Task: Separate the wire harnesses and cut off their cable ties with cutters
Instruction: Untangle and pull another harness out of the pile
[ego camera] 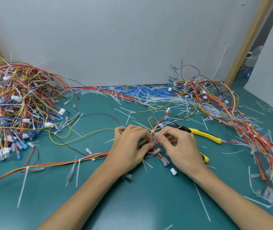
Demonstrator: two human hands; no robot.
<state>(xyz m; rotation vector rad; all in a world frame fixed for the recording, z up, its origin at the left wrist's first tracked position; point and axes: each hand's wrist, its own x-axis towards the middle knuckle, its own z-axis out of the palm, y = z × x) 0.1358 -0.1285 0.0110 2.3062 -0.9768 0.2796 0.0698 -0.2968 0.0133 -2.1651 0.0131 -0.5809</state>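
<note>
Harness [159,154] pinched by your left hand [130,145] and right hand [181,146]: expose its cable tie [152,131] first (cutters [203,133] lie beside)

A looped red, yellow and blue wire harness [159,151] lies on the desk [132,205]; yellow-handled cutters [205,134] lie just right of it

Mat [132,205]: we see plain teal-green.
Cutters [205,134]: yellow handles, black toward the head.
Left pile [16,100]: we count red, yellow, orange and purple wires, white plugs, blue terminals.
Middle harness [155,124]: red, yellow and blue loops.
Cable ties [22,185]: milky white.
Far wall [115,39]: we find it pale grey.
Posts [245,42]: tan.
</note>
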